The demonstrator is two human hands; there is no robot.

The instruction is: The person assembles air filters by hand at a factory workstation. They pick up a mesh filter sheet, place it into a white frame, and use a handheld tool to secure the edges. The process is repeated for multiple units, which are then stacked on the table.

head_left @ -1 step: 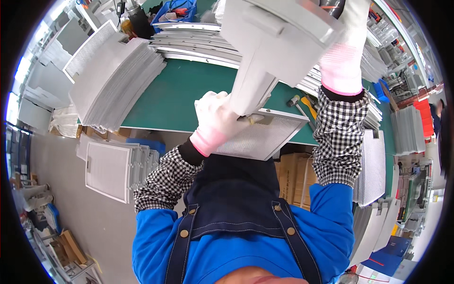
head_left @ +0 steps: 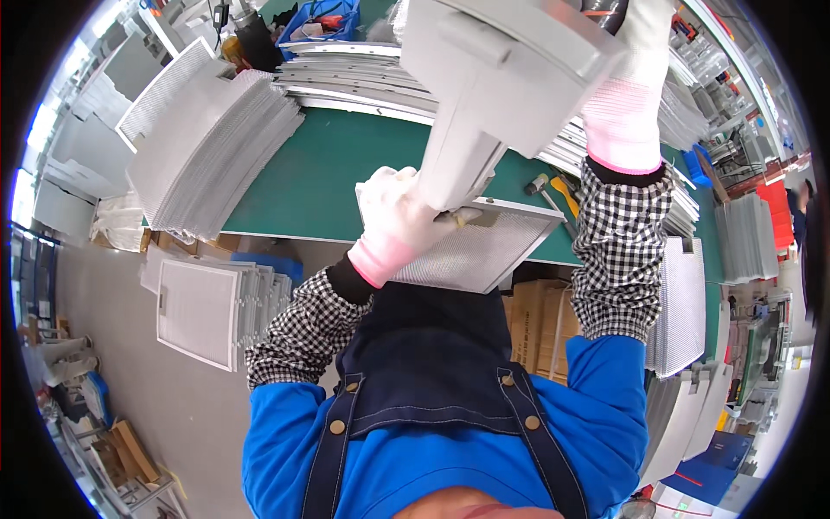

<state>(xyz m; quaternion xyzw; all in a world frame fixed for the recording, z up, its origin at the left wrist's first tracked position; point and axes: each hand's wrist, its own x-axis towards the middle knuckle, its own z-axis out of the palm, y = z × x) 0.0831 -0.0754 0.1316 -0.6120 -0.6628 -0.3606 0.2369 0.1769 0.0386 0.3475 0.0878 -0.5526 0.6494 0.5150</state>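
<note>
A framed metal mesh panel (head_left: 458, 259) tilts over the front edge of the green work table, against my apron. My left hand (head_left: 399, 212), in a white glove with a pink cuff, is closed on its upper part, fingers curled inward. Right above the panel comes down the narrow end of a big light-grey machine head (head_left: 497, 82), hiding part of the panel and the left fingertips. My right hand (head_left: 635, 78), gloved alike, is raised along the machine's right side, close to a rounded black part (head_left: 608, 16). Its fingers are hidden by the top edge and the machine.
Stacked mesh panels (head_left: 220, 143) stand on the table's left, and others (head_left: 199, 303) lower left. Flat frame strips (head_left: 354, 78) lie behind. Near my right forearm are a yellow-handled tool (head_left: 566, 197) and more panels (head_left: 679, 307). A cardboard box (head_left: 540, 324) sits under the table.
</note>
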